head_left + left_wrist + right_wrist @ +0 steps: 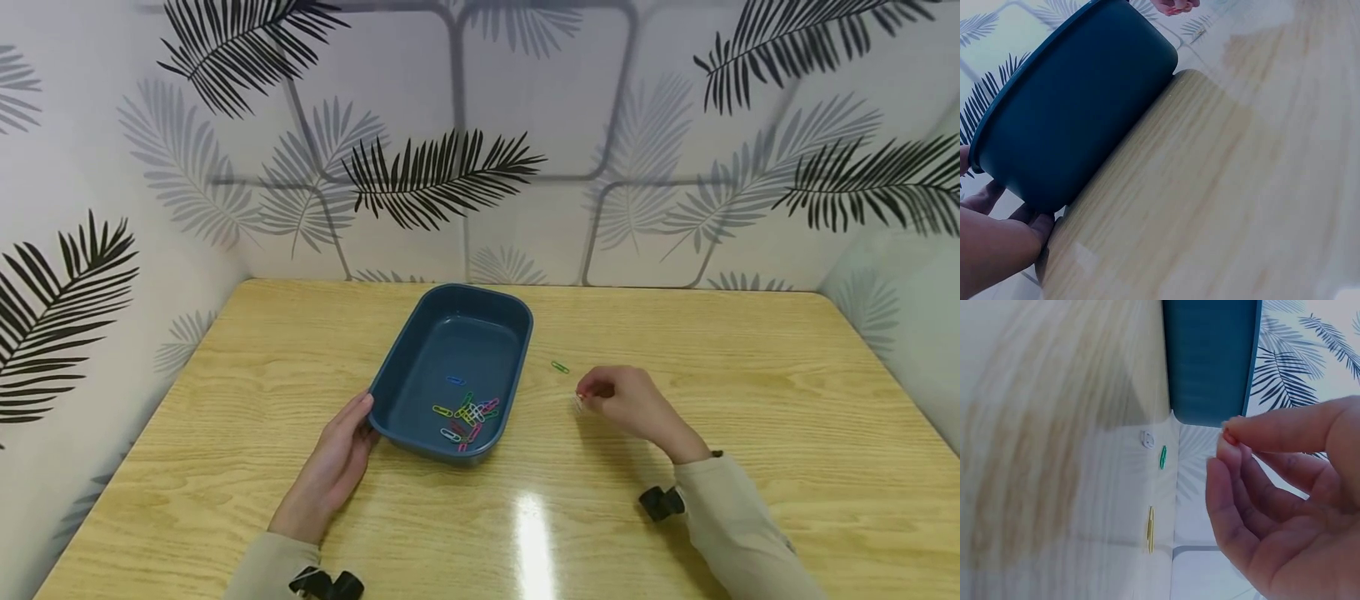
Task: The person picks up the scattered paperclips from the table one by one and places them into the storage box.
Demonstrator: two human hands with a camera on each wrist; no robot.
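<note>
A dark blue plastic bin (442,333) stands on the table, with several coloured paper clips (468,412) gathered toward its near right end. My left hand (337,458) grips the bin's near left corner, thumb at the rim and fingers against the outer wall. To the right of the bin, my right hand (626,404) pinches a small red paper clip (1229,435) between thumb and index finger; the fingertips cover most of it. Below that hand lies a white paper clip (1147,439). A green paper clip (1163,457) and a yellow paper clip (1150,530) lie on the table too.
The wooden table (787,400) runs back to a wall (540,225) printed with leaves. Light glares off the tabletop near the front. Each wrist wears a small black camera.
</note>
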